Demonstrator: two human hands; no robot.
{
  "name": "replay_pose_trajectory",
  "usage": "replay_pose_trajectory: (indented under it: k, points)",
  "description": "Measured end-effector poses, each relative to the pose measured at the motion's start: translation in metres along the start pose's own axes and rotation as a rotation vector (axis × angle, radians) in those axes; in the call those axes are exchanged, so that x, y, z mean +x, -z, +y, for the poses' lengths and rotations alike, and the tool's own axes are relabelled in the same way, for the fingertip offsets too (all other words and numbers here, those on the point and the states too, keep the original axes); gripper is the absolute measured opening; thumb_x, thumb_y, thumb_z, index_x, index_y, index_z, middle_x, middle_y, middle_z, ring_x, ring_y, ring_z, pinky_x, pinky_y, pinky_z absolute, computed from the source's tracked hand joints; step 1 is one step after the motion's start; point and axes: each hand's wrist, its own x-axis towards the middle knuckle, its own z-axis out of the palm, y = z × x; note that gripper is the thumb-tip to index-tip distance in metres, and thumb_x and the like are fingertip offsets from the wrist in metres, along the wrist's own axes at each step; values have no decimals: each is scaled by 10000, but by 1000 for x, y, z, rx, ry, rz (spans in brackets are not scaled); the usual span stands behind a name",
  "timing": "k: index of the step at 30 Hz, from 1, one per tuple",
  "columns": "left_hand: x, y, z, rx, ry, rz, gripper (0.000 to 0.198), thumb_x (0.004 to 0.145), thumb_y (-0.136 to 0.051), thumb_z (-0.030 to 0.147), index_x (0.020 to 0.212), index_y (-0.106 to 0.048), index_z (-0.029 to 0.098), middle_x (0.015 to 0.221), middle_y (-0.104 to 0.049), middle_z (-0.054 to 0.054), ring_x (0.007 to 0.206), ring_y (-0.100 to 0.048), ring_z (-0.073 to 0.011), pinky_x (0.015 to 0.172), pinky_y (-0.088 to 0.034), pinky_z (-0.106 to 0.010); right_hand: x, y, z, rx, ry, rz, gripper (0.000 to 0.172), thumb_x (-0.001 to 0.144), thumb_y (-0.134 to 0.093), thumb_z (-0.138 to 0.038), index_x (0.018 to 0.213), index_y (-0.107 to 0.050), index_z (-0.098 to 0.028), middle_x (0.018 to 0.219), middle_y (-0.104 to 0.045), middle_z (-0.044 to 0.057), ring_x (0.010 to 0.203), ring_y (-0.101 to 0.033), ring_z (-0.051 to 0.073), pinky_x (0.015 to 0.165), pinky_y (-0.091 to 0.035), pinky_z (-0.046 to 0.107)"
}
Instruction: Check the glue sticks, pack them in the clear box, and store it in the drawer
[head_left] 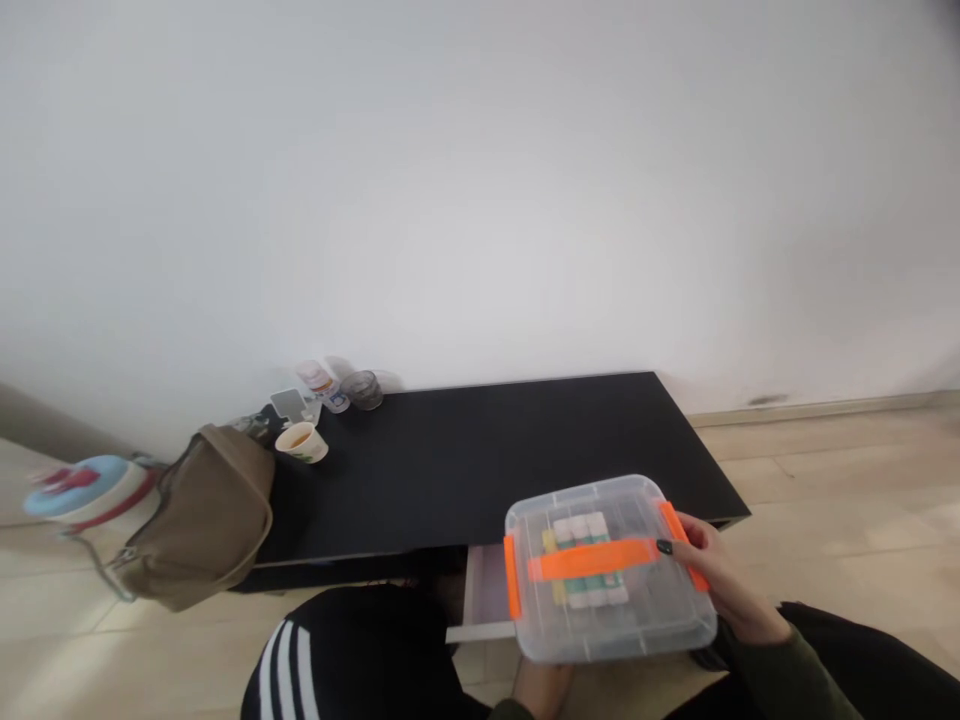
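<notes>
A clear plastic storage box (652, 610) with orange side latches and an orange handle is held up in front of me, over the near edge of the black table. Through its lid show several small white-and-green items (589, 590) and something yellow beside them. My right hand (731, 580) grips the box's right side, its thumb on top near the orange latch. My left hand (546, 685) reaches up beneath the box; its fingers are hidden, so I cannot tell if they hold it. Below and left of the box, a white drawer (484, 632) stands pulled out.
On the black table (465, 455), a paper cup (302, 442) with brown liquid, a white bottle (324, 385) and a glass dish (363, 390) stand at the left. A brown bag (202, 510) sits at the left end, beside a blue-lidded container (97, 495). A wall rises behind.
</notes>
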Motion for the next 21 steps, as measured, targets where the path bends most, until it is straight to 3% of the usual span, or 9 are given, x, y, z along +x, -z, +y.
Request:
replay_pose_trajectory:
  k: [3,5,7,9,11,14,17,21]
  points:
    - [21,14,2,-36,-8,30,590,742,-529,184,1331,-569,173,1392,-545,-168,1336,-445,-357,1092,-360,-552,24,-12,-6,55,28,13,406,595,-806,-399,884,-697,-136,767,-697,56,687,-633,208,612,-496,291]
    - [33,41,5,-78,1,107,557,703,-560,147,1259,-604,148,1303,-602,-195,1262,-511,-365,1062,-383,-540,45,-17,-5,105,31,46,376,599,-798,-376,863,-687,-133,730,-686,46,645,-621,191,596,-491,283]
    - [41,80,10,-130,65,196,349,719,-522,117,1031,-678,140,1067,-692,-179,1064,-629,-323,976,-455,-483,67,-18,-2,155,26,72,316,618,-775,-359,823,-676,-141,678,-667,32,595,-594,169,569,-475,270]
    - [49,128,18,-158,162,188,227,787,-439,134,838,-658,163,871,-702,-122,862,-672,-245,819,-529,-384,90,-17,2,165,23,47,277,646,-744,-366,806,-671,-152,668,-662,27,595,-585,164,580,-473,269]
    - [60,174,30,-231,248,223,244,844,-368,178,841,-612,175,845,-687,-86,692,-657,-175,602,-522,-271,112,-15,3,77,32,10,285,692,-702,-414,825,-679,-162,719,-683,37,657,-607,180,637,-481,280]
    - [88,224,56,-207,246,304,292,921,-358,361,1011,-579,193,885,-683,-68,657,-648,-152,494,-467,-214,139,-13,-7,-266,54,16,349,778,-609,-520,840,-684,-185,809,-707,48,775,-632,214,719,-468,298]
    - [124,245,77,-69,290,192,479,921,-339,564,1094,-569,180,873,-707,-106,650,-661,-203,549,-490,-273,156,-16,-22,-667,94,70,414,854,-489,-581,739,-623,-207,749,-680,51,766,-622,225,703,-436,304]
    - [160,246,81,70,287,176,511,927,-324,569,973,-606,145,1047,-699,-204,948,-667,-287,814,-490,-346,160,-26,-26,-868,147,136,461,919,-365,-566,646,-508,-222,654,-623,51,699,-598,212,670,-407,302]
